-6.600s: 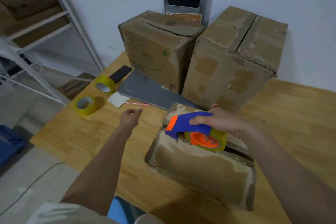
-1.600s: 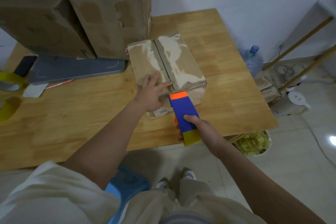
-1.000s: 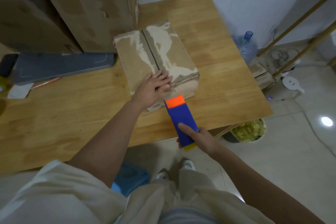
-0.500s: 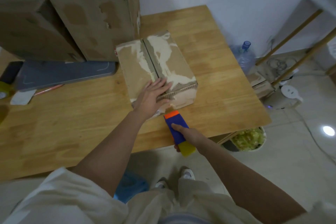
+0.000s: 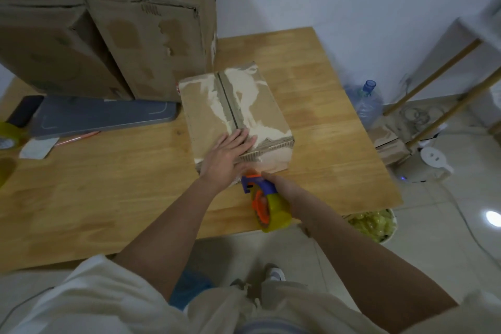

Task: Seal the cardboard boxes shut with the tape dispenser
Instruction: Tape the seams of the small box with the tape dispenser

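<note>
A small worn cardboard box lies on the wooden table, its top flaps meeting at a dark centre seam. My left hand presses flat on the box's near top edge, fingers straight. My right hand grips the blue and orange tape dispenser with its yellow tape roll. The dispenser's orange tip touches the box's near side face, low by the table.
Two large cardboard boxes stand at the back left. A grey flat panel, a phone, a pen and tape rolls lie at left. A bin and water bottle stand on the floor at right.
My right hand has brought the dispenser in from off the table edge to the box's near side and turned it so the roll shows. My left hand stays on the box.
</note>
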